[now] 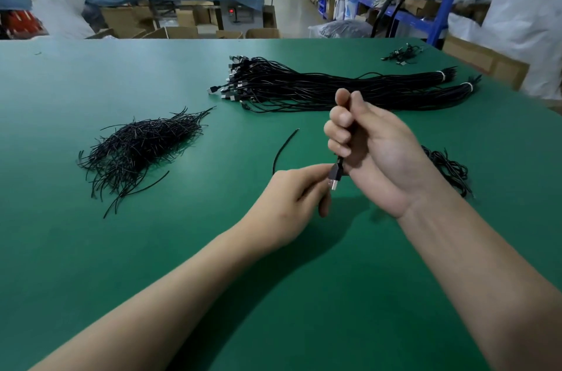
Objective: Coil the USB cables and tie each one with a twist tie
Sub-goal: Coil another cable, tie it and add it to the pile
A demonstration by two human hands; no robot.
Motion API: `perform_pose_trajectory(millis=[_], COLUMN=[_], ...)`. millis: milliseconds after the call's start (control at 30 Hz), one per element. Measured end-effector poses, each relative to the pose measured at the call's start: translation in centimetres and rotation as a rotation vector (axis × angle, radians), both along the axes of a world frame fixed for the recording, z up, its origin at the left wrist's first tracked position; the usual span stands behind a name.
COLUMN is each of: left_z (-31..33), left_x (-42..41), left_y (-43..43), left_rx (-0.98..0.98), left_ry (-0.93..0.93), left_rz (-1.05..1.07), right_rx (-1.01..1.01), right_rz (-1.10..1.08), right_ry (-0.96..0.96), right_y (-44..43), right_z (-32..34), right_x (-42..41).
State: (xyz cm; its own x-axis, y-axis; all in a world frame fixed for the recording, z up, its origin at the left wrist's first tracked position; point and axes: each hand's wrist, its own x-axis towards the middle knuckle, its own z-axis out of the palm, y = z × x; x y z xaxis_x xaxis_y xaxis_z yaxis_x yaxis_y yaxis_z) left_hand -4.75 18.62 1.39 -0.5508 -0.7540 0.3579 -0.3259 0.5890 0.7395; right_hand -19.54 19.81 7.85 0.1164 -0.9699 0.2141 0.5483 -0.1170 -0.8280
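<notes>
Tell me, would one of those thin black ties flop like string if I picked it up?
Probably not: the single twist tie arches in a curve, so it likely holds bends. It looks thin, so probably very light. The pile is tangled, so several may lift together.

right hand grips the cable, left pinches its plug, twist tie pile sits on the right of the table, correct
No. The head view shows the twist tie pile on the left of the table. The right hand does grip the cable and the left hand pinches its plug.
</notes>
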Motion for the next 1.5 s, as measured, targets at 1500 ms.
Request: perform_pose_trajectory(millis=[1500], left_z=[0.3], left_x=[1.5], left_y=[-0.3], left_rx=[-0.082], left_ry=[-0.36], left_rz=[-0.124], right_rx=[-0.207], right_rz=[-0.338], right_ry=[0.705], right_y=[-0.3], right_z=[-3.8], right_x=[0.9])
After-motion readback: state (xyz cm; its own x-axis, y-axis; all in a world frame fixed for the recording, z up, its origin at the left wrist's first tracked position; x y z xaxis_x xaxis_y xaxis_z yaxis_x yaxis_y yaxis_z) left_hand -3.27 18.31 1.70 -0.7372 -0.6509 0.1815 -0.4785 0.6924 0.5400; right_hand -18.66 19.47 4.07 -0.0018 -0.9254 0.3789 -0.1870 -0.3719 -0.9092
